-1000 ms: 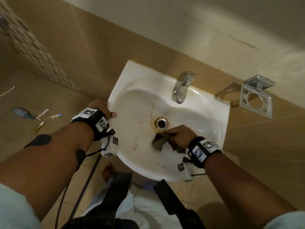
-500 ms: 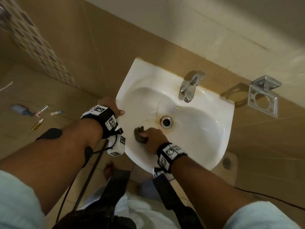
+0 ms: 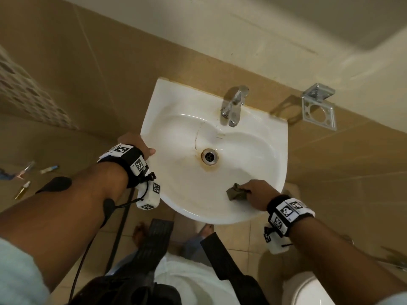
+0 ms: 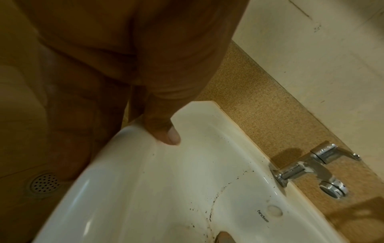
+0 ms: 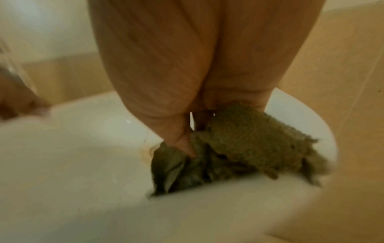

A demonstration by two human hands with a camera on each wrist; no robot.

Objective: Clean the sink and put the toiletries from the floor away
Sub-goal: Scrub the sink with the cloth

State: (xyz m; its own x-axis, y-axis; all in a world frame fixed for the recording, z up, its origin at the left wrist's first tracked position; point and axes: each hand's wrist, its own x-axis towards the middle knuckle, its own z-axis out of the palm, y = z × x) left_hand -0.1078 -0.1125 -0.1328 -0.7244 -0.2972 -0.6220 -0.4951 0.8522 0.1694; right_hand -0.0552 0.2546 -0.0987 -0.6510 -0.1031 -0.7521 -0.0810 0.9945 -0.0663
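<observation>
A white wall-mounted sink (image 3: 167, 111) (image 4: 207, 131) has rusty stains around its drain (image 3: 209, 156) and dark specks along the basin. My right hand (image 3: 256, 194) (image 5: 187, 115) grips a crumpled olive-green cloth (image 3: 236, 192) (image 5: 239, 144) and presses it against the basin's front right slope. My left hand (image 3: 137, 146) grips the sink's left rim, its thumb (image 4: 166, 133) lying on top and the fingers hidden under the edge. Several small toiletries (image 3: 26, 175) lie on the floor at far left.
A chrome tap (image 3: 233, 106) (image 4: 307, 169) stands at the back of the sink. A metal toothbrush holder (image 3: 319, 111) hangs on the wall to the right. A toilet (image 3: 308, 289) sits at bottom right. A floor drain (image 4: 44, 183) lies below the sink.
My right hand has swept the cloth from the basin's front left across to its front right. My left hand has stayed on the left rim.
</observation>
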